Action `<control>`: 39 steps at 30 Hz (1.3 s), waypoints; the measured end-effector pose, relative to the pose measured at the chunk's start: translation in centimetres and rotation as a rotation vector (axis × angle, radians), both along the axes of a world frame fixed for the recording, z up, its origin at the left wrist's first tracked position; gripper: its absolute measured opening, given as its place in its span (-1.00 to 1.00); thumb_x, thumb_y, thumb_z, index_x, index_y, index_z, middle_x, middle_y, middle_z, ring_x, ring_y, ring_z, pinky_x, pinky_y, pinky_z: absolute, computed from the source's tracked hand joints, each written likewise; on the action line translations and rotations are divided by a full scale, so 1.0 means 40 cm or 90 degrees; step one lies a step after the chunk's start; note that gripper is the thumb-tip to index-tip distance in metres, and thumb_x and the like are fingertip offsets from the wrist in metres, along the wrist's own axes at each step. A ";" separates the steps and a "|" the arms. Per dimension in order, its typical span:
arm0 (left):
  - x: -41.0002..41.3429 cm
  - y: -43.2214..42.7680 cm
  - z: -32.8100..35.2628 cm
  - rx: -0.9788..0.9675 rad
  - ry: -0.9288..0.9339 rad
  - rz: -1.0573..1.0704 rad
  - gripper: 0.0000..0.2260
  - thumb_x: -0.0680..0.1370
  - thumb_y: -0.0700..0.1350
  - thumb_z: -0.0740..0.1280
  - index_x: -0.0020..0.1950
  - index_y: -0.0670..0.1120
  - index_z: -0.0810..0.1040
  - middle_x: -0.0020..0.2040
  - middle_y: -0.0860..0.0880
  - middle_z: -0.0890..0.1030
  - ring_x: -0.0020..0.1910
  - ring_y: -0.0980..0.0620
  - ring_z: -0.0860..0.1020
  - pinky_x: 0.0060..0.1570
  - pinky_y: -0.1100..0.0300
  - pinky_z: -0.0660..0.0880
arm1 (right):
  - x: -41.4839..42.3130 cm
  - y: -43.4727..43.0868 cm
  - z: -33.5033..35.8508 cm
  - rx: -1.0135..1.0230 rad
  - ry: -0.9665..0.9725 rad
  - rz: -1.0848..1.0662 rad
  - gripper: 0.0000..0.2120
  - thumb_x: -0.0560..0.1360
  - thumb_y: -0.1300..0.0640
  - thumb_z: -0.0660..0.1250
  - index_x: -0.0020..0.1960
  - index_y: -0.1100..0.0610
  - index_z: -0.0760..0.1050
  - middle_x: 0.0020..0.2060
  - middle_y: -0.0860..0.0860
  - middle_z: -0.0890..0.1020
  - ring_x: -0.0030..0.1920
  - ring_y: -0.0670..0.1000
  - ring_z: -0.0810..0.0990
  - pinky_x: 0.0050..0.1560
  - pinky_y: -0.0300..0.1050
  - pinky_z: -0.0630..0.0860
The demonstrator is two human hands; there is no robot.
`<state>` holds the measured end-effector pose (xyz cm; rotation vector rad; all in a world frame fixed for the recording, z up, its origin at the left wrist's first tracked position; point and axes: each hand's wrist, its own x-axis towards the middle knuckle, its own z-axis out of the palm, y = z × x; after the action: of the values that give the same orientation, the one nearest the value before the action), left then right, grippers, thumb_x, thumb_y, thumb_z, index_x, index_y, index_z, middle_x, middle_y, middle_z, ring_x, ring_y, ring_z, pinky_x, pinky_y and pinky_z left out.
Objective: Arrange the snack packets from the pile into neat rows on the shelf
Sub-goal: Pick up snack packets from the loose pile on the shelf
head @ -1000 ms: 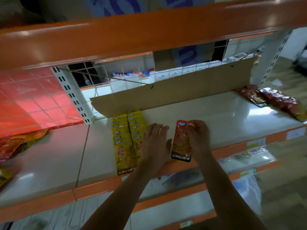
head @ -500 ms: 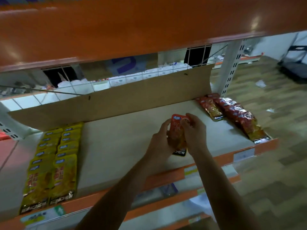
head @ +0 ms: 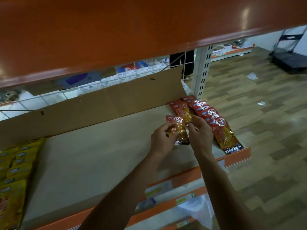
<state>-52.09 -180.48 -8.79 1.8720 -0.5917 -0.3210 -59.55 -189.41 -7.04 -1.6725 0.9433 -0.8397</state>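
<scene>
I hold a red snack packet [head: 179, 130] just above the white shelf [head: 99, 156], right of its middle. My left hand [head: 162, 138] grips the packet's left side. My right hand [head: 201, 132] pinches its right edge with thumb and fingers. Just right of my hands, two overlapping rows of red packets [head: 216, 123] run from the back to the shelf's front edge; my right hand covers part of the nearer row. Two rows of yellow packets [head: 15, 171] lie at the shelf's far left.
A cardboard sheet [head: 99, 107] stands along the back of the shelf. The orange upper shelf [head: 132, 30] hangs low overhead. A white slotted upright [head: 203, 72] marks the right end. Lower shelves hold a plastic bag [head: 196, 211]. Wood-pattern floor [head: 265, 130] lies to the right.
My view and both hands have shifted right, away from the yellow rows. The red packet has travelled with them and now sits beside the red rows, held in both hands.
</scene>
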 end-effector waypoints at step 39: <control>0.012 -0.175 -0.006 0.253 -0.295 -0.126 -0.66 0.59 0.01 0.27 0.35 0.02 0.39 0.18 -0.09 0.59 0.11 -0.11 0.58 0.09 0.02 0.53 | 0.017 -0.085 -0.013 -0.057 0.008 0.051 -0.77 0.56 0.24 0.26 0.18 0.14 0.56 0.04 0.02 0.65 0.05 -0.07 0.60 -0.02 -0.39 0.48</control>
<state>-51.61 -187.49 -9.03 2.2966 -1.0946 -0.1340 -58.86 -192.82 -7.57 -1.7825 0.8531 -0.8293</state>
